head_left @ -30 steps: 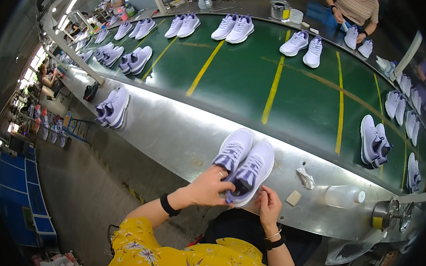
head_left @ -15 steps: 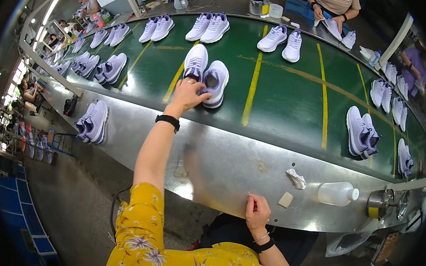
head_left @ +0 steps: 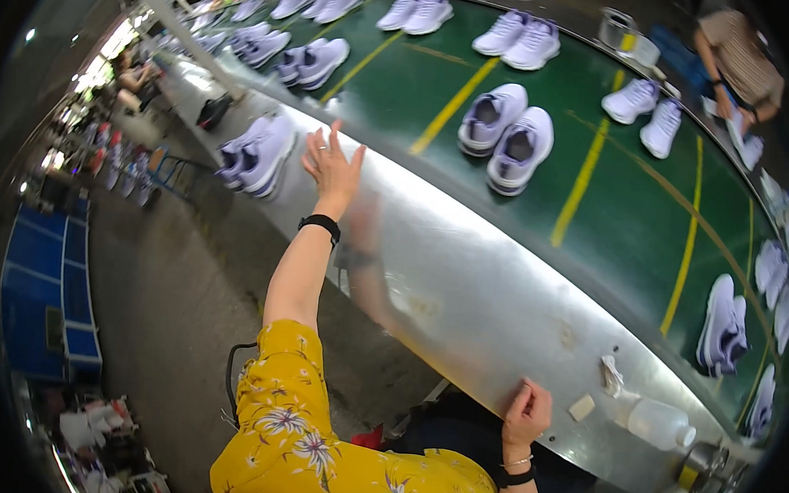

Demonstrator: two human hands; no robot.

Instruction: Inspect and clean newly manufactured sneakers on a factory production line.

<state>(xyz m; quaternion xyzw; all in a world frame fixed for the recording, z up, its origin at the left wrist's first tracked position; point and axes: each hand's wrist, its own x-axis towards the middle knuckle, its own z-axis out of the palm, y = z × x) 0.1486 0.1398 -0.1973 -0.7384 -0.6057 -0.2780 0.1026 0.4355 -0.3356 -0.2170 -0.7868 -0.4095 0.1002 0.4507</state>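
My left hand (head_left: 333,166) reaches over the metal ledge with fingers spread and nothing in them. Just left of it, a pair of pale lilac sneakers (head_left: 260,155) stands on the ledge, a small gap from my fingers. On the green conveyor belt, a lilac sneaker (head_left: 493,119) and its mate (head_left: 524,150) stand side by side, apart from my hand. My right hand (head_left: 527,412) rests closed at the ledge's near edge; nothing shows in its curled fingers. Close to it lies a small cream-coloured block (head_left: 582,407).
The metal ledge (head_left: 465,278) runs along the green belt (head_left: 623,206), which carries several more sneaker pairs. A crumpled white cloth (head_left: 611,375), a white plastic bottle (head_left: 661,424) and a metal can (head_left: 702,466) stand or lie at right. Across the belt, a person (head_left: 740,69) handles a shoe.
My left hand has let go of the sneaker pair on the belt and swung left toward the pair on the ledge. The view has turned left. My right hand stays closed at the edge.
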